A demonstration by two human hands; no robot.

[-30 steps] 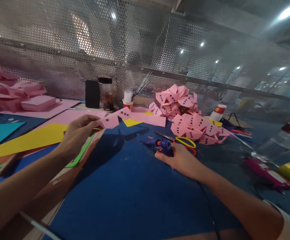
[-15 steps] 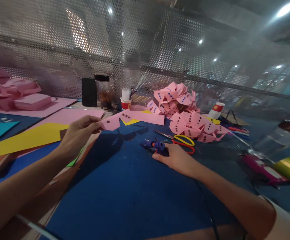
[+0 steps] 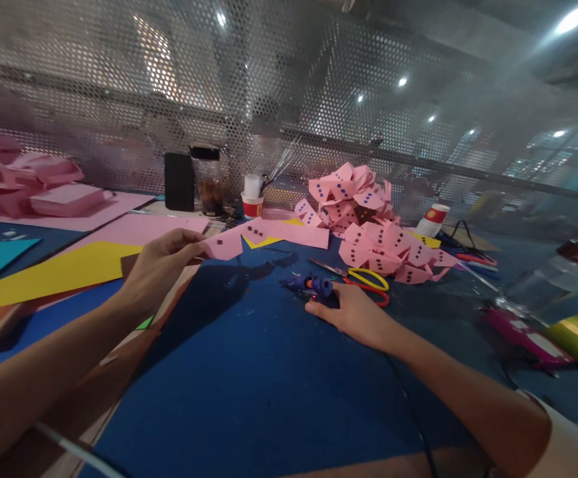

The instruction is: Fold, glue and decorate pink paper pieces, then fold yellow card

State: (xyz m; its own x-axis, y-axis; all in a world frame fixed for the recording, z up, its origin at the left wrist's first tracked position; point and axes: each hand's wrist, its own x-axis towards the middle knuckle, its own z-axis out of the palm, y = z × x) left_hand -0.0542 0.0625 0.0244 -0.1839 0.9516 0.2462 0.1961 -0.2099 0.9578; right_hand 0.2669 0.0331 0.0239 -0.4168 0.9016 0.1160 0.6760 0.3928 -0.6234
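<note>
My left hand (image 3: 172, 259) pinches the end of a pink paper piece (image 3: 226, 243) with small dark squares on it, held above the blue table surface (image 3: 249, 372). A blue glue gun (image 3: 313, 284) is in my right hand (image 3: 356, 313), low over the table, its nozzle pointing left. The glue gun's handle is mostly hidden by my fingers. Just behind that hand lie scissors (image 3: 369, 279) with yellow and red handles. Beyond them is a heap of pink folded paper pieces (image 3: 379, 245) marked with dark and blue squares.
At left lie yellow paper (image 3: 70, 272) and stacked pink paper (image 3: 64, 199). A lidded jar (image 3: 208, 182), a black upright object (image 3: 179, 182) and a paper cup (image 3: 252, 206) stand at the back. On the right are a magenta tool (image 3: 528, 337) and a cord (image 3: 411, 405).
Almost nothing differs. Both hands keep their hold, and the whole view has shifted very slightly.
</note>
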